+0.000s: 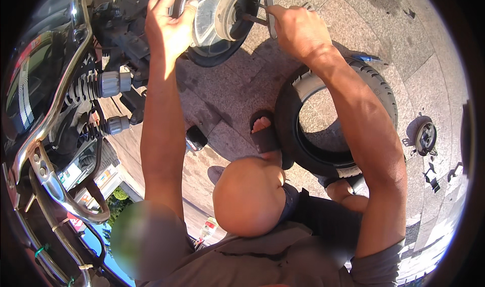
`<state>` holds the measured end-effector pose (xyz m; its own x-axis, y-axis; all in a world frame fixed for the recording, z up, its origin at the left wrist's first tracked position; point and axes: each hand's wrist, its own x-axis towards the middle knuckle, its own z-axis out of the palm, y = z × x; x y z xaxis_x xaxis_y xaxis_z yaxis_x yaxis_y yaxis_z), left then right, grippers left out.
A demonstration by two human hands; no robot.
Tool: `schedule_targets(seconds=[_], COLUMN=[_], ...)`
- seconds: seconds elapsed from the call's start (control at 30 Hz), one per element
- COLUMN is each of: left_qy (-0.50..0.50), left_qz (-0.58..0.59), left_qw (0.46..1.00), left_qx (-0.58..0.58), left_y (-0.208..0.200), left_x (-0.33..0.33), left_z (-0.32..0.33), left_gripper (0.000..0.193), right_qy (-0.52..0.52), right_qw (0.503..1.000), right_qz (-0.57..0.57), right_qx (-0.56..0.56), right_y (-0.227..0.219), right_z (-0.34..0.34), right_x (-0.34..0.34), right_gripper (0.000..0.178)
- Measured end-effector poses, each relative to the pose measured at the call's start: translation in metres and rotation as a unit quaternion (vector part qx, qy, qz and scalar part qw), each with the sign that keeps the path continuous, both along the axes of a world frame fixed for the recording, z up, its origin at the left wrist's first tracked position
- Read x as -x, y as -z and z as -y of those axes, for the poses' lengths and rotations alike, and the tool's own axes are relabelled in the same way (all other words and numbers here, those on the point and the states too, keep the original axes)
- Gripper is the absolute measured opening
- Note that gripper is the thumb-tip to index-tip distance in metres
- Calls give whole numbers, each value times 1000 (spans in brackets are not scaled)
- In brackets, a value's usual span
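Observation:
My left hand (171, 26) is closed round the edge of a wheel rim (207, 21) at the top of the view, its thumb on the silver face. In the middle of the rim sits a round hub (227, 16) with a dark hollow. My right hand (303, 31) is closed at the hub's right side, on a short metal rod (257, 20) that reaches into the hollow. A flat metal bar (270, 4) stands beside its fingertips. What the curled fingers cover is hidden. Below my right forearm a black tyre (288, 112) lies on the paving.
On the left stands a vehicle with chrome tubing (83, 21) and grey-capped shock absorbers (113, 84). A blue-handled tool (366, 58) lies beyond the tyre. A round dark part (426, 138) and black scraps (432, 178) lie at the right. My sandalled foot (262, 133) is beside the tyre.

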<state>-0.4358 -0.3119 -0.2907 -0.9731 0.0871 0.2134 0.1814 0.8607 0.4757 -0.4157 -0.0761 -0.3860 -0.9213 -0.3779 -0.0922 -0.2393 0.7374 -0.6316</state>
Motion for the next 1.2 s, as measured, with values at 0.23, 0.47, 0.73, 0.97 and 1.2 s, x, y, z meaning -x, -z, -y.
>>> schedule_targets(seconds=[0.23,0.47,0.73,0.97,1.2], left_qy=[8,-14,7,-2,47], left_qz=[-12,-5,1,18,-31], left_qw=[999,998,998,998,993], left_qx=[37,60,69,62,103], left_y=[3,-2,-2,-7,-2], left_x=[1,6,7,8,12], left_z=[7,-2,4,-8,4], left_gripper=[38,38,36,35,36], right_qy=[-32,-54,-53,-77,-78], right_qw=[998,996,993,991,992], right_qz=[-36,-47,-87,-42,-38], right_qx=[-34,-57,-61,-97,-87], right_y=[-11,0,4,-1,9], right_z=[-3,-2,-5,-2,-5], right_x=[6,3,1,5,5], right_gripper=[31,29,31,35,36])
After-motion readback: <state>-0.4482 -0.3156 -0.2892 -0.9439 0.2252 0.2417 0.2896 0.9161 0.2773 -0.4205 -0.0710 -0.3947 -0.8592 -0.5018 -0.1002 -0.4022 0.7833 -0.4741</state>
